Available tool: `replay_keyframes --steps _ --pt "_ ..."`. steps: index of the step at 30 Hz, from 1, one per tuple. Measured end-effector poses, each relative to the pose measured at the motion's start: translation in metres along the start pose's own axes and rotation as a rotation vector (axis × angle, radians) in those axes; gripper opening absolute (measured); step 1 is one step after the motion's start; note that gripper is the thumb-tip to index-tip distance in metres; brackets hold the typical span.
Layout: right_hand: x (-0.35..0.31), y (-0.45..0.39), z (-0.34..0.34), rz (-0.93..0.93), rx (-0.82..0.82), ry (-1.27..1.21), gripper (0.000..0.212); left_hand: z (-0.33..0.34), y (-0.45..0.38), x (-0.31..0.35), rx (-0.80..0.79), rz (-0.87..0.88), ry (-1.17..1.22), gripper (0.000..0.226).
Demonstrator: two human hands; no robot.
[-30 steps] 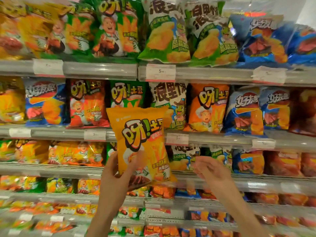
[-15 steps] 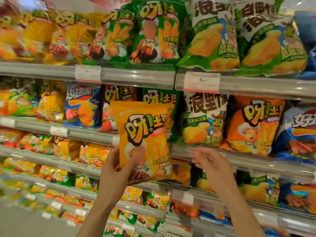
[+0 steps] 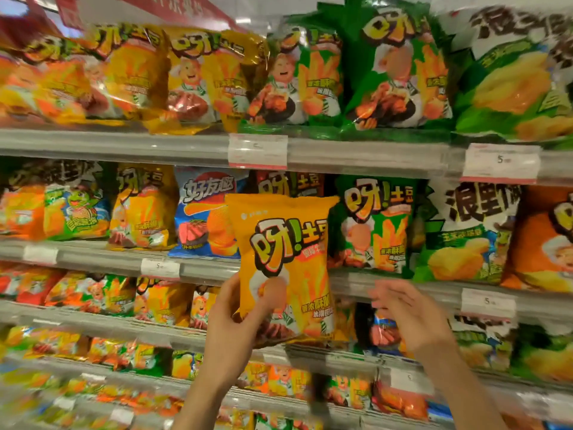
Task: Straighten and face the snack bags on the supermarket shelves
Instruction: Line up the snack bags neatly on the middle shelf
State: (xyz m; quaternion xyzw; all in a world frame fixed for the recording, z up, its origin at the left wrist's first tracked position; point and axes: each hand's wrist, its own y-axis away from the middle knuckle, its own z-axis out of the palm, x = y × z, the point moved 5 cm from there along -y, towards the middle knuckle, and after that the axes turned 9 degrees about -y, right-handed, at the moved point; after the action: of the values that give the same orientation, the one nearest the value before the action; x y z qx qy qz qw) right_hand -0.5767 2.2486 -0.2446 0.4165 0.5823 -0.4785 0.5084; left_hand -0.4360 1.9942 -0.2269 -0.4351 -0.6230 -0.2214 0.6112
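My left hand point(image 3: 238, 318) grips orange snack bag point(image 3: 286, 265) by lower left corner, thumb pressed on front; bag upright, long axis vertical, printed face toward me, held in front of second shelf point(image 3: 198, 268); my right hand point(image 3: 409, 318) just right of bag, not touching, fingers loosely spread, holding nothing; green bag point(image 3: 376, 225) right, blue bag point(image 3: 204, 212) left, red bag behind mostly hidden; price tag point(image 3: 258, 151) above.

"呀!土豆" on held orange bag point(image 3: 286, 262), "5" on price tag point(image 3: 499, 162)
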Motion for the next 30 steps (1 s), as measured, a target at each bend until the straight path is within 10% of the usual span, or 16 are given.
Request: replay_keyframes --steps 18,30 --pt "-0.036 0.007 0.242 -0.067 -0.114 0.133 0.013 -0.229 -0.063 -0.047 0.089 -0.034 0.022 0.037" --pt "-0.066 -0.057 0.307 -0.163 0.110 0.440 0.087 -0.254 -0.106 -0.055 0.128 -0.020 -0.024 0.040"
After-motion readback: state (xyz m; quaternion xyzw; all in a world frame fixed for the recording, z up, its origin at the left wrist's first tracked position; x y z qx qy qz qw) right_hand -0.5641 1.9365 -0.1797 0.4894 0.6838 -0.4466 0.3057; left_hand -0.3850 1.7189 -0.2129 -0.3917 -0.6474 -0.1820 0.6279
